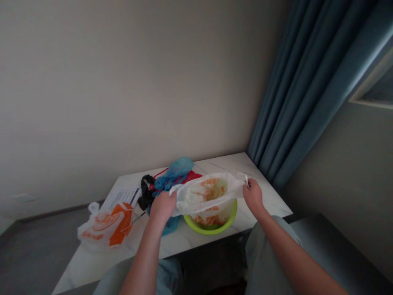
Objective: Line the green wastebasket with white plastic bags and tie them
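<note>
A: And the left hand point(163, 205) is closed on one end of the white bag point(196, 194), fingers curled around the plastic!

B: Matching grip across the way: the right hand point(253, 194) clamps the other end, a handle loop poking out above the fist.

A: Hands well apart, then, with the mouth of the bag stretched wide between them. Where's the lower part?

B: Down in the green basin point(211, 231), orange print showing just above the near rim. The far rim is hidden behind the plastic.

A: Step out from the left hand and it gets crowded! A blue bag point(176, 174) lies just behind, a red bag point(193, 176) tucked against it.

B: Beside those, a crumpled black bag point(146, 192), and near it a printed sheet point(118, 196), lying flat.

A: In front of the sheet, another white bag, the orange-printed one point(106, 225), partly covering it.

B: All of it on the marbled table point(274, 207), pushed up to a plain wall point(153, 82), blue curtain point(294, 102) hanging at the right-hand corner.
</note>
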`<control>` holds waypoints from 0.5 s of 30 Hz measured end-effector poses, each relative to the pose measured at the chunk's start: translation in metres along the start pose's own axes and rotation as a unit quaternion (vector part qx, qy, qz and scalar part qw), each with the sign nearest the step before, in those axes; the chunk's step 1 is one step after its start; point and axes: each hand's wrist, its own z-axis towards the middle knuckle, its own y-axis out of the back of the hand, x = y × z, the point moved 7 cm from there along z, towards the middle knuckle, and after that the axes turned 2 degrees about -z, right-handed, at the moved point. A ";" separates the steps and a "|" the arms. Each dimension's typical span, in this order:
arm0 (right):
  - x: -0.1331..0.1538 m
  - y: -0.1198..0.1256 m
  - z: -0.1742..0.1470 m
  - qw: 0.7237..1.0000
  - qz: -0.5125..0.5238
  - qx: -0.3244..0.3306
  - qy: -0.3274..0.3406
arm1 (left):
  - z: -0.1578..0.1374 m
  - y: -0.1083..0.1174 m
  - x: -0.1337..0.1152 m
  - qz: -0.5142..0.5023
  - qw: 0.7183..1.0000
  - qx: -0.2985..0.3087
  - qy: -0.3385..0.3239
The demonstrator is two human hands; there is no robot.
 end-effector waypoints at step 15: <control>-0.026 -0.004 0.011 0.889 0.406 0.014 -0.212 | -0.023 -0.022 0.018 -0.521 0.837 -0.141 0.092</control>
